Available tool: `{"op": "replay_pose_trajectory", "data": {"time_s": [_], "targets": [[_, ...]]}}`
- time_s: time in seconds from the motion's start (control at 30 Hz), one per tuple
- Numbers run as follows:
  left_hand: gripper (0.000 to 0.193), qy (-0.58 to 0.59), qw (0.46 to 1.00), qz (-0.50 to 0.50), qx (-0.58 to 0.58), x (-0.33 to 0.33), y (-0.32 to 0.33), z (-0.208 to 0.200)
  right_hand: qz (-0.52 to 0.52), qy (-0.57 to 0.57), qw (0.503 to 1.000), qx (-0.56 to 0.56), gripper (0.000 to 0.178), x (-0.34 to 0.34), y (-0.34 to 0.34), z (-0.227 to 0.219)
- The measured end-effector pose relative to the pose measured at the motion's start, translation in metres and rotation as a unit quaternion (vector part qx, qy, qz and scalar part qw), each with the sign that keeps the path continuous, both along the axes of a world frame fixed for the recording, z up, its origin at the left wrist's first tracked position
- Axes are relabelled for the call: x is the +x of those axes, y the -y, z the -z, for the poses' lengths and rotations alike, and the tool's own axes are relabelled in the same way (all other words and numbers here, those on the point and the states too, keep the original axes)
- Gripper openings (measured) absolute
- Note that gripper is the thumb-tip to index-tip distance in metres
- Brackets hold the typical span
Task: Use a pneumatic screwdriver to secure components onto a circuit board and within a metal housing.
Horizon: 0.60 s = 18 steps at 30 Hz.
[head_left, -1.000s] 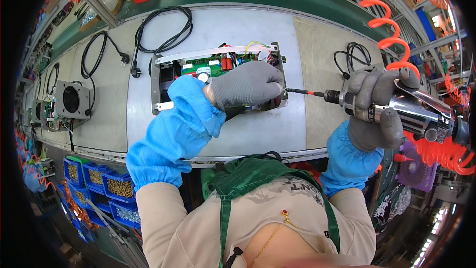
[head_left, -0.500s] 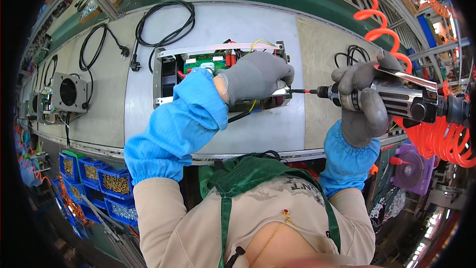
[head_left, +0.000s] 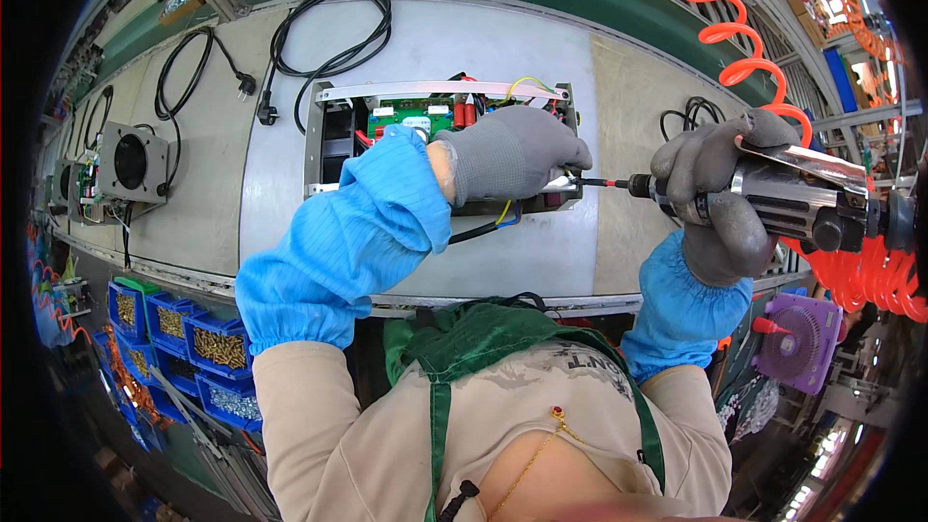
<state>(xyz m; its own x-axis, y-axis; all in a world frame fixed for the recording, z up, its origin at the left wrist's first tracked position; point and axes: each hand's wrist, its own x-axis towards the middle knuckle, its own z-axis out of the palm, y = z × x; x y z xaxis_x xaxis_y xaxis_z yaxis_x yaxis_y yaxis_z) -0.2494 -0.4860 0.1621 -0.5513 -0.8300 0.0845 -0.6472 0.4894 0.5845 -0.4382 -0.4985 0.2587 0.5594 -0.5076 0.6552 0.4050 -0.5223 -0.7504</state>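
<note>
On the bench lies an open metal frame (head_left: 425, 92) holding a green circuit board (head_left: 437, 110), red parts and a black fan at its left end. My left hand (head_left: 517, 157), in a grey glove, reaches over the board, its curled fingers closed on the near rail at the right corner. A pneumatic screwdriver (head_left: 797, 195) lies level in my right hand (head_left: 720, 198), gloved too, fingers wrapped round its body. Its thin bit (head_left: 604, 183) points left and meets the frame's right end beside my left fingertips. The exact contact spot is partly hidden.
An orange coiled air hose (head_left: 749, 68) hangs at right. Black power cords (head_left: 333, 63) lie behind and left of the frame. Another fan unit (head_left: 135, 164) stands on the left. Blue bins of screws (head_left: 217, 348) sit below the bench edge; a purple fan (head_left: 797, 340) is lower right.
The view has shifted slightly, so the bench things appear a little to the right. Both hands keep their holds, and the bit stays at the frame's right end.
</note>
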Motion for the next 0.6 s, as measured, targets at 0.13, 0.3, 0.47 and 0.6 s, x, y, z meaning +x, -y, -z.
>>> {"op": "replay_pose_trajectory", "data": {"time_s": [0.13,0.3,0.47,0.6], "targets": [[0.026,0.018,0.999,0.013,-0.036,0.000,0.001,-0.002,-0.007,-0.027,1.000,0.004,0.057,0.002,-0.002,0.001],[0.026,0.020,0.998,0.034,-0.048,0.001,0.005,-0.002,-0.071,-0.006,0.995,0.066,0.058,0.004,0.010,-0.001],[0.028,0.041,0.998,0.047,-0.027,-0.002,0.006,-0.001,-0.084,0.042,0.991,0.093,0.062,0.006,0.021,0.000],[0.030,0.042,0.997,0.050,-0.036,-0.002,0.007,-0.001,0.038,0.060,0.990,0.121,0.054,0.005,0.011,0.006]]}}
